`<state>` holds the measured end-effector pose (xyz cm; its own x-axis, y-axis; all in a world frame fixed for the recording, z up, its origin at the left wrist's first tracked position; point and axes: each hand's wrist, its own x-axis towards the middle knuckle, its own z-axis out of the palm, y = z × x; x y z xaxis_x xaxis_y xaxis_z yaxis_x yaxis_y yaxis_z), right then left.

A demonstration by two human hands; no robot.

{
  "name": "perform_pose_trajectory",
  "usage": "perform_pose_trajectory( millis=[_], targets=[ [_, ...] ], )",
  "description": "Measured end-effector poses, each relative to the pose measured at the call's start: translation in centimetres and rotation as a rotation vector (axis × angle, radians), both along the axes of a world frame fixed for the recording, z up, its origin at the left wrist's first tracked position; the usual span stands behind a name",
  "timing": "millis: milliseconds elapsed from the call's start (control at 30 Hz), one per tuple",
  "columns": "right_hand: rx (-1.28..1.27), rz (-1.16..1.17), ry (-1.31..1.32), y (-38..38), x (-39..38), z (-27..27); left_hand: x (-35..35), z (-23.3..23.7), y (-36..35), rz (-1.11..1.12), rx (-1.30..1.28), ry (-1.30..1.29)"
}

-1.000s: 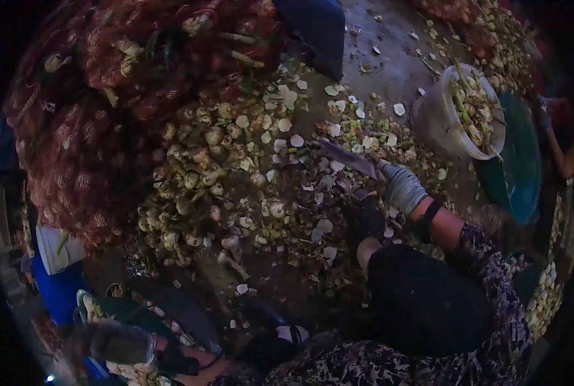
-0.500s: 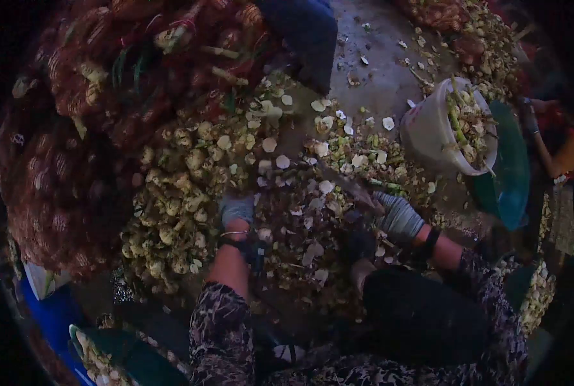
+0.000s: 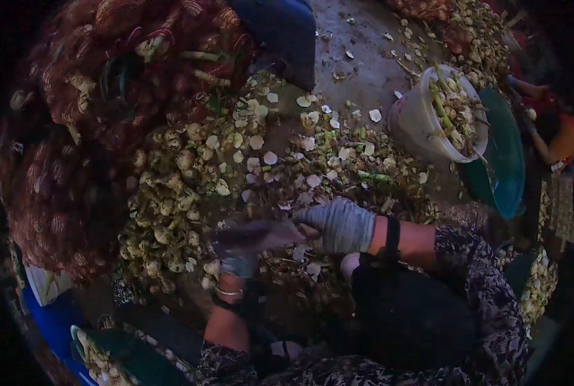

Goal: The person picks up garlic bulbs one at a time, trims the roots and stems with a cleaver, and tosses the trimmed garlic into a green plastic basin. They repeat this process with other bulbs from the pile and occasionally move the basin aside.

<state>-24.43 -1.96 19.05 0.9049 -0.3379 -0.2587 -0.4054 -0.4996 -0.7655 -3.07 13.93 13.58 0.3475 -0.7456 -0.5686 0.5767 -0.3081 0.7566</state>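
Note:
My right hand, in a grey striped glove, is closed round the handle of a knife with a broad dark blade. The blade points left and passes over the fingers of my left hand, which is gloved too. Blur and the blade hide those fingers, so what they hold does not show. Just left of that hand lies a heap of pale, dirt-covered bulbs that look like garlic. Cut slices and peelings are scattered on the ground beyond both hands.
Red mesh sacks of bulbs are piled at the left. A white bucket of stalks and trimmings leans at the upper right, beside a green basin. Another person's arm shows at the far right. A second green basin is lower left.
My right hand has swung left with the knife, bringing the blade from the trimmings across to my left hand. My left hand has dropped slightly nearer to me. The whole view has shifted a little.

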Motion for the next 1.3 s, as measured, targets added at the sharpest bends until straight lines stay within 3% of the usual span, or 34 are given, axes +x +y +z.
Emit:
perform_pose_trajectory(
  millis=[100,167,200,233,300,333,400,433,500,533,600,633,667,700,733,800,900,1000,1033,1100,1133,1200,1300],
  targets=[
    [-0.031,0.034,0.071,-1.3,-1.0,-3.5,-2.1,2.2,1.1,-0.212,0.098,-0.3],
    [0.018,-0.148,0.409,-2.5,-3.0,-5.0,-1.7,2.6,1.8,-0.268,0.069,-0.365],
    [0.019,-0.139,0.404,-2.4,-2.8,-4.6,-1.6,2.6,2.2,-0.334,0.05,-0.417],
    [0.032,-0.205,0.274,-1.8,-2.9,-3.7,-1.4,2.3,2.7,-0.333,0.063,-0.414],
    [0.049,-0.295,0.151,-0.6,-2.9,-0.7,-1.0,1.2,2.6,-0.662,0.044,-0.885],
    [0.002,-0.167,0.018,-0.4,-1.9,1.5,-0.6,0.4,2.1,-0.666,0.038,-0.888],
    [-0.051,-0.042,-0.117,-0.3,-1.0,2.7,0.2,-0.7,1.2,-0.959,-0.105,-0.912],
    [-0.042,0.015,-0.061,-0.3,-0.6,2.6,0.2,-0.8,1.4,-0.957,-0.107,-0.915],
    [-0.029,0.08,-0.003,-0.6,-0.5,1.6,-0.5,-0.8,2.5,-0.67,-0.209,-0.9],
    [-0.041,0.074,0.057,-0.7,-0.9,0.4,-0.8,0.4,2.0,-0.667,-0.207,-0.897],
    [-0.048,0.067,0.121,-1.2,-2.8,-2.4,-1.5,2.8,1.4,-0.595,-0.275,-1.223],
    [-0.045,-0.006,0.316,-2.1,-3.9,-4.1,-1.7,2.8,1.4,-0.594,-0.276,-1.225],
    [-0.044,-0.079,0.508,-2.9,-4.3,-5.0,-1.8,2.8,1.5,-0.467,-0.136,-0.874],
    [-0.043,-0.075,0.51,-2.9,-3.9,-4.3,-2.0,2.7,1.7,-0.338,0.003,-0.516],
    [0.049,-0.17,0.425,-2.4,-3.4,-2.8,-2.2,2.5,1.9,-0.339,0.012,-0.508],
    [0.142,-0.29,0.348,-1.6,-2.2,-0.6,-2.6,2.1,0.8,-0.622,-0.051,-0.923],
    [0.331,-0.225,0.014,-0.9,1.1,1.1,-5.0,4.4,-2.3,-0.559,-0.234,-0.766],
    [0.417,-0.297,-0.216,-0.8,1.9,-0.5,-4.7,4.1,-0.7,-0.421,-0.2,-0.822],
    [0.407,-0.284,-0.225,-1.3,2.0,-0.1,-4.5,4.3,-0.6,-0.408,-0.206,-0.835],
    [0.647,-0.396,-0.004,-1.7,1.4,1.0,-4.5,5.0,-0.1,-0.199,-0.142,-0.178],
    [0.646,-0.392,-0.004,-1.5,1.1,0.4,-4.7,4.3,0.4,-0.196,-0.142,-0.179],
    [1.167,-0.5,0.132,-0.9,0.6,-2.7,-5.1,2.2,0.9,-0.282,-0.219,-0.277],
    [0.925,-0.345,0.093,0.4,0.3,-8.1,-5.5,3.2,-1.4,-0.356,-0.317,-0.479]
  ],
)
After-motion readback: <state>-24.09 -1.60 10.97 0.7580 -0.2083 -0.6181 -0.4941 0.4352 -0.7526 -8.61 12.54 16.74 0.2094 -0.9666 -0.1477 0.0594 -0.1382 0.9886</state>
